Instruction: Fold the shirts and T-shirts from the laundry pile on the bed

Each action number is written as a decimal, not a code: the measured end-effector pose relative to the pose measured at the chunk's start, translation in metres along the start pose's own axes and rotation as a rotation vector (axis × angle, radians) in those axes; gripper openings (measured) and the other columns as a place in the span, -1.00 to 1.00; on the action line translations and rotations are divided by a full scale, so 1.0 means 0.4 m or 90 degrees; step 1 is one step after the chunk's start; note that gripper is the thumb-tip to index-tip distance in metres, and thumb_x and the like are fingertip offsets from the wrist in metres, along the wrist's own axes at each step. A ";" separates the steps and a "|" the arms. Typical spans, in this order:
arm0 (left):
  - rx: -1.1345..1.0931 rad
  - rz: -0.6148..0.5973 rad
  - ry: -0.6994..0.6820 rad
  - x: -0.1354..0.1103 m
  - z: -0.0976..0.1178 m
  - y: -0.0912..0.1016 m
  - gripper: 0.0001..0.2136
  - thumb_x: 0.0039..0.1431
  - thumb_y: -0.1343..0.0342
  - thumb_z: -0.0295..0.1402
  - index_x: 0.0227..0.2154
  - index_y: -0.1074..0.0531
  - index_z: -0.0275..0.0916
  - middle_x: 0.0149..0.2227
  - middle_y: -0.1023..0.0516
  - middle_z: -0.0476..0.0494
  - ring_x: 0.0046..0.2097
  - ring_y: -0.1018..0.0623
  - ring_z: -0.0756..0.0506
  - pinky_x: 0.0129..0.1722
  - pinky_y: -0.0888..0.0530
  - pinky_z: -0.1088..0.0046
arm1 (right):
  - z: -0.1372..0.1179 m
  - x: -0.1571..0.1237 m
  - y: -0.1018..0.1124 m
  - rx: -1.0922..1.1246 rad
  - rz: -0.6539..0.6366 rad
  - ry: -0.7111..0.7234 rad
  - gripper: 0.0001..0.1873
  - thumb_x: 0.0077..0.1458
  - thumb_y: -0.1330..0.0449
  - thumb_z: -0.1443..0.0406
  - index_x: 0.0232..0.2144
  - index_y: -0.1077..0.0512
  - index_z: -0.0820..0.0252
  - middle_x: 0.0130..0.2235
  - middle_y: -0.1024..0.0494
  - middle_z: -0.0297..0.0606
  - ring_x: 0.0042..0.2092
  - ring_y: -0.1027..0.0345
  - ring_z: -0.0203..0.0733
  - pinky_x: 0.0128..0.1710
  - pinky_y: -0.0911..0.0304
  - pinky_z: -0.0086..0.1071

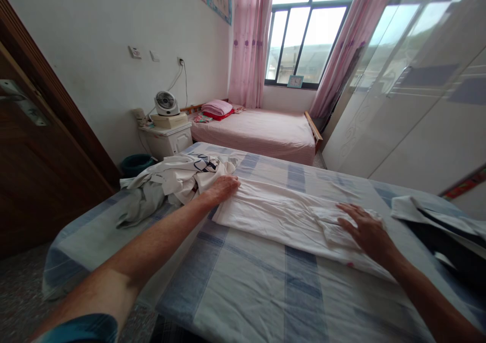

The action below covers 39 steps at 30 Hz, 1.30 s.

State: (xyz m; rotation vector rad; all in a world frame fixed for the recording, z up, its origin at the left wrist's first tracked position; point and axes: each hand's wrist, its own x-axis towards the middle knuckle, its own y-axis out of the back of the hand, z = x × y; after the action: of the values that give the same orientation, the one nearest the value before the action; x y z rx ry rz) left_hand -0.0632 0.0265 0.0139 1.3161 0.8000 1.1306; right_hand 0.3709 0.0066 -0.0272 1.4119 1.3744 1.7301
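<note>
A white garment point(277, 211) lies folded into a long strip across the bed, with wrinkles along it and a small reddish mark near its right part. At the strip's far left corner is my left hand point(225, 188), its fingers curled closed on the cloth. My right hand point(362, 230) rests on the right part of the same garment, palm down with the fingers spread. A bunched layer of white cloth shows beside its fingertips. Just left of my left hand sits a crumpled heap of white and grey clothes point(178, 178).
A blue-and-white checked sheet point(250, 287) covers the bed. Dark and white clothes point(444, 231) lie at its right side. Beyond are a pink bed point(261, 130), a nightstand point(170, 140) with a small fan point(166, 103), a glossy wardrobe point(413, 130) and a wooden door point(41, 170).
</note>
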 end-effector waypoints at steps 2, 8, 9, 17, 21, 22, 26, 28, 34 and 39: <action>0.010 -0.025 -0.015 0.014 -0.006 0.007 -0.81 0.06 -0.02 -0.57 -0.58 -0.45 -0.31 -0.36 -0.51 -0.27 -0.26 -0.52 -0.15 -0.19 -0.40 0.35 | -0.059 0.023 0.011 0.061 0.008 0.066 -0.58 0.18 0.05 0.13 -0.03 -0.43 0.13 0.02 -0.50 -0.14 0.16 -0.23 0.00 0.14 -0.13 -0.08; 0.042 -0.081 -0.075 0.031 -0.023 0.024 -0.81 0.04 -0.02 -0.59 -0.58 -0.47 -0.32 -0.34 -0.55 -0.28 -0.28 -0.52 -0.11 -0.20 -0.39 0.43 | -0.188 0.066 -0.008 0.070 -0.045 0.124 -0.74 0.18 0.00 0.25 -0.19 -0.47 0.07 -0.09 -0.55 -0.21 -0.03 -0.39 -0.05 -0.07 -0.26 -0.14; 0.046 -0.086 -0.083 0.032 -0.026 0.024 -0.82 0.04 -0.03 -0.58 -0.56 -0.47 -0.31 -0.32 -0.55 -0.27 -0.27 -0.52 -0.10 -0.19 -0.39 0.45 | -0.199 0.070 -0.011 0.055 -0.050 0.124 -0.75 0.18 -0.01 0.26 -0.22 -0.48 0.07 -0.13 -0.56 -0.22 -0.07 -0.41 -0.07 -0.10 -0.25 -0.16; 0.080 -0.022 -0.061 0.045 -0.057 -0.004 -0.78 0.17 0.09 -0.49 -0.35 -0.48 -0.30 -0.23 -0.53 -0.25 -0.22 -0.54 -0.11 -0.21 -0.40 0.42 | -0.227 0.078 -0.025 -0.007 -0.025 0.081 -0.75 0.22 0.00 0.23 -0.30 -0.47 0.11 -0.22 -0.55 -0.25 -0.18 -0.41 -0.13 -0.16 -0.17 -0.24; 0.080 0.008 -0.068 0.033 -0.064 -0.002 -0.79 0.17 0.08 -0.41 -0.27 -0.47 -0.25 -0.20 -0.53 -0.19 -0.22 -0.54 -0.11 -0.24 -0.40 0.44 | -0.225 0.071 -0.035 -0.001 -0.019 0.088 -0.77 0.19 -0.06 0.17 -0.26 -0.47 0.11 -0.19 -0.54 -0.25 -0.15 -0.39 -0.12 -0.13 -0.13 -0.24; 0.079 0.007 -0.079 0.028 -0.064 0.001 -0.79 0.17 0.06 -0.38 -0.26 -0.47 -0.23 -0.21 -0.53 -0.17 -0.23 -0.54 -0.10 -0.25 -0.40 0.45 | -0.225 0.071 -0.036 -0.002 -0.019 0.085 -0.78 0.19 -0.06 0.18 -0.26 -0.47 0.11 -0.19 -0.54 -0.26 -0.14 -0.39 -0.12 -0.14 -0.13 -0.25; 0.088 0.001 -0.127 0.009 -0.066 0.008 -0.81 0.12 -0.01 -0.37 -0.24 -0.47 -0.20 -0.19 -0.51 -0.13 -0.24 -0.52 -0.07 -0.25 -0.39 0.49 | -0.232 0.079 -0.039 -0.022 -0.010 0.057 -0.74 0.23 0.01 0.23 -0.30 -0.47 0.11 -0.22 -0.54 -0.26 -0.16 -0.38 -0.12 -0.15 -0.11 -0.26; 0.101 0.003 -0.141 0.003 -0.066 0.008 -0.84 0.12 -0.01 -0.42 -0.31 -0.48 -0.23 -0.21 -0.51 -0.14 -0.25 -0.52 -0.07 -0.26 -0.39 0.49 | -0.236 0.085 -0.040 -0.035 -0.007 0.049 -0.73 0.24 0.02 0.24 -0.33 -0.47 0.13 -0.25 -0.53 -0.25 -0.18 -0.38 -0.11 -0.14 -0.10 -0.25; 0.110 0.022 -0.166 -0.014 -0.055 0.007 -0.85 0.15 0.01 -0.44 -0.39 -0.48 -0.26 -0.19 -0.49 -0.16 -0.21 -0.50 -0.06 -0.19 -0.38 0.47 | -0.239 0.089 -0.049 -0.041 0.000 0.038 -0.76 0.22 0.01 0.28 -0.35 -0.44 0.17 -0.26 -0.52 -0.23 -0.20 -0.36 -0.11 -0.14 -0.10 -0.25; 0.114 0.000 -0.140 -0.015 -0.060 0.003 -0.83 0.15 0.00 -0.43 -0.42 -0.49 -0.27 -0.28 -0.51 -0.15 -0.29 -0.52 -0.06 -0.28 -0.38 0.49 | -0.235 0.088 -0.055 -0.032 0.008 0.044 -0.77 0.21 0.01 0.28 -0.35 -0.43 0.16 -0.26 -0.51 -0.21 -0.19 -0.36 -0.11 -0.16 -0.10 -0.26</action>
State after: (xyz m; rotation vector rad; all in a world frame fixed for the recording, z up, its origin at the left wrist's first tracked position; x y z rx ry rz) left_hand -0.0878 0.0284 0.0111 1.5587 0.7502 0.9105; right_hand 0.2682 0.0088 -0.0281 1.3474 1.3510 1.8247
